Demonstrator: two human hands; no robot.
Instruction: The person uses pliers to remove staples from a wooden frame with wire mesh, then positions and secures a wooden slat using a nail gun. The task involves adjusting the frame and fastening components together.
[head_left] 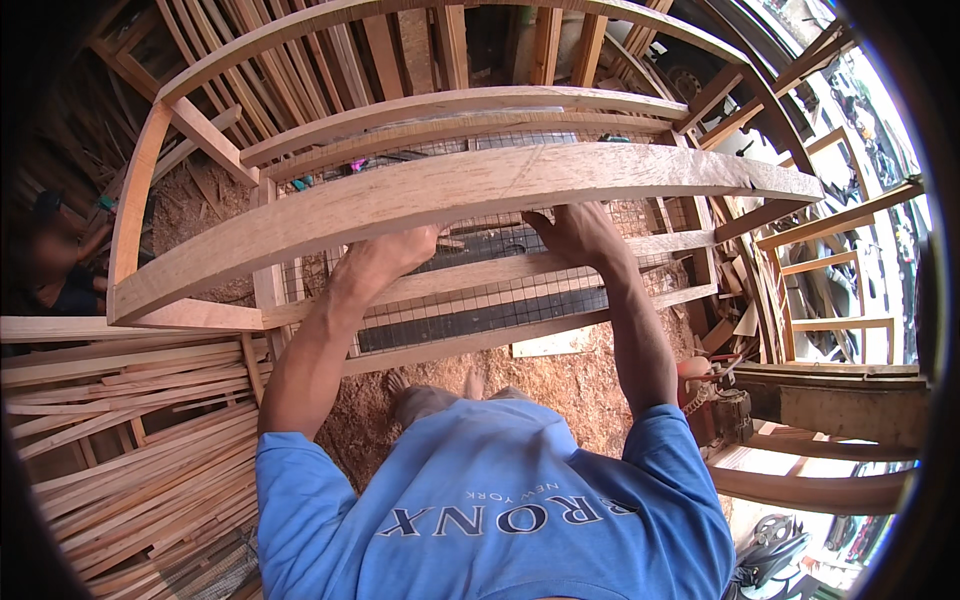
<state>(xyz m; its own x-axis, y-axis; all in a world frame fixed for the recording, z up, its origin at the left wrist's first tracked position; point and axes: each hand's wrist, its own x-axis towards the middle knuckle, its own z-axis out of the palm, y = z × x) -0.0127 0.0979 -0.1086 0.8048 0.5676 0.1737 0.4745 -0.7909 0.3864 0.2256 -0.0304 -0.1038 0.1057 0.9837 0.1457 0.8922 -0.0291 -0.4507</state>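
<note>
A large unpainted wooden frame (470,185) stands before me, its rails and posts joined like an open box, with wire mesh (480,300) across its inside. Around the near upper rail, my left hand (392,252) is closed from below, left of the middle; the rail hides part of its fingers. My right hand (582,232) grips the same rail farther right, thumb pointing left and the other fingers mostly out of sight behind the wood. Below both hands run a lower rail (470,277) and the mesh. No tool shows in either hand.
Long thin wood strips (140,460) are stacked at left, and planks (300,70) lean at the back. Sawdust and shavings (540,390) cover the floor around my feet. A person (65,250) is at far left. More wooden frames (835,265) stand at right.
</note>
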